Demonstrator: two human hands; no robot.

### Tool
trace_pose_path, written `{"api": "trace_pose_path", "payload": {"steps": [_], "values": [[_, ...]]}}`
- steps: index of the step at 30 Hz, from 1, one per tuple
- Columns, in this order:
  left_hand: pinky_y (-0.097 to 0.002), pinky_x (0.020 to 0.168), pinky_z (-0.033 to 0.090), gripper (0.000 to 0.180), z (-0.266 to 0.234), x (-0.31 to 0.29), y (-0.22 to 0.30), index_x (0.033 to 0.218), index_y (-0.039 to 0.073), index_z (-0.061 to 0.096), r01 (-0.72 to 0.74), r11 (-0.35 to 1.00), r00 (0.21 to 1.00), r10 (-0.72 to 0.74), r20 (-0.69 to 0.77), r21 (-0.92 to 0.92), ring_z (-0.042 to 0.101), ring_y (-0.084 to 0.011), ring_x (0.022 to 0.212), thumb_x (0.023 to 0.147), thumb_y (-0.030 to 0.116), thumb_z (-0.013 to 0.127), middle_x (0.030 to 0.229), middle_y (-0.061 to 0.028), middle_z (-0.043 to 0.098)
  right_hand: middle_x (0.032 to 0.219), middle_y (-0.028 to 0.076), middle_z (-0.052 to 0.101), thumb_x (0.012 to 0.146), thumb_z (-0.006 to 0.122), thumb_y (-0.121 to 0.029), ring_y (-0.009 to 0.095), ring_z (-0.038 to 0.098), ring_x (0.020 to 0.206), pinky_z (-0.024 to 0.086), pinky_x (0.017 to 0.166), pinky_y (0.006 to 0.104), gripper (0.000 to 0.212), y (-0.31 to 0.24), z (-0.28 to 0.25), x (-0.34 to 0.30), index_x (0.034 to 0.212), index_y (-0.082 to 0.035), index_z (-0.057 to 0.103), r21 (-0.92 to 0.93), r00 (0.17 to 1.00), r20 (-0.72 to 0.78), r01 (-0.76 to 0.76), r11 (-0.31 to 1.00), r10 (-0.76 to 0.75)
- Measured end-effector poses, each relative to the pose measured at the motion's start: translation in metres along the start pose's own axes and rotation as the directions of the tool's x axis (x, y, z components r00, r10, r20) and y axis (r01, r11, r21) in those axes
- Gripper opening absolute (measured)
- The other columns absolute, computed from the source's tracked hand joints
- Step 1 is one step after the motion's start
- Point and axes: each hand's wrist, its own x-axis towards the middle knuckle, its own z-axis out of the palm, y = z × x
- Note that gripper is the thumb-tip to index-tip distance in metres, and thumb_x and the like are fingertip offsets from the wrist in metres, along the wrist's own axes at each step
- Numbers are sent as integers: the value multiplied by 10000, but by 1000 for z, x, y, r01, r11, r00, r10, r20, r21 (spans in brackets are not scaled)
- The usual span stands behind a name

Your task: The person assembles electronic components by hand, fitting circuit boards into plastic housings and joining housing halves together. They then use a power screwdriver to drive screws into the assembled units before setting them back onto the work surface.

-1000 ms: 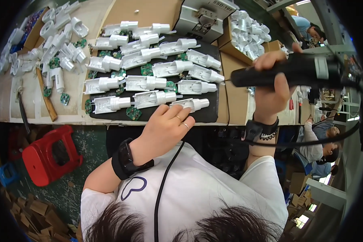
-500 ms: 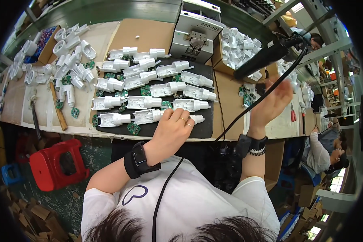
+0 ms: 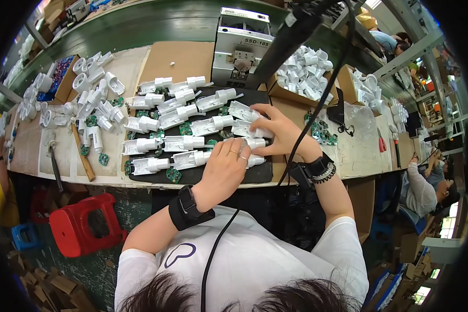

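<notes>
White plastic half-open housings (image 3: 184, 143) lie in rows on a black mat (image 3: 208, 176), with small green circuit boards (image 3: 173, 175) among them. My left hand (image 3: 226, 166) is closed, its fingers together over a housing at the right end of the near rows; that housing is mostly hidden. My right hand (image 3: 283, 132) has come to the right edge of the mat, its fingers and thumb curled about a housing (image 3: 243, 128) in the row just beyond. Above them hangs a black electric screwdriver (image 3: 291, 44) with a cable, out of both hands.
A grey-white machine (image 3: 242, 47) stands behind the mat, beside a cardboard box (image 3: 291, 95) of white parts. More housings (image 3: 91, 99) and a wooden stick (image 3: 83, 153) lie at left. Red-handled pliers (image 3: 382, 141) are at right. The black cable (image 3: 317, 112) crosses before my right hand.
My right hand has come down and left from beside the screwdriver to the housings. The screwdriver hangs farther up and left. My left hand stays at the near housings.
</notes>
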Motion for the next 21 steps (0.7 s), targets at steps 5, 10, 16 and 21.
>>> {"api": "trace_pose_path", "payload": {"steps": [5,10,16,21], "values": [[-389,937,396,381,10,4,3,1119,-2,551,-8,999,1000,8,4,31,536,-283,1020,746,68,586,1052,-143,568,1283,140,453,697,789,-204,291,519,1059,434,907,340,357,2,-8,-22,975,-72,608,115,985,72,-166,979,158],[-400,943,388,563,13,11,-3,1194,12,510,-147,989,981,149,126,-28,516,-305,1077,672,94,705,1127,-150,542,1197,137,480,719,748,-170,264,529,1000,433,884,325,371,5,-6,-34,1028,-51,581,200,960,84,-278,940,266],[-402,919,395,512,16,11,-2,1162,31,540,-59,996,997,62,53,-61,523,-295,1041,672,77,682,1054,-142,554,1121,129,494,719,735,-165,252,527,991,427,884,303,463,-6,13,-26,1119,-27,548,255,942,-128,-272,928,311],[-358,837,431,369,19,17,6,1088,18,550,-57,998,997,56,54,5,553,-272,948,725,58,603,991,-119,562,1038,96,537,720,728,-154,211,543,951,435,858,290,470,8,19,-33,1132,-18,546,250,927,-153,-299,921,342]]}}
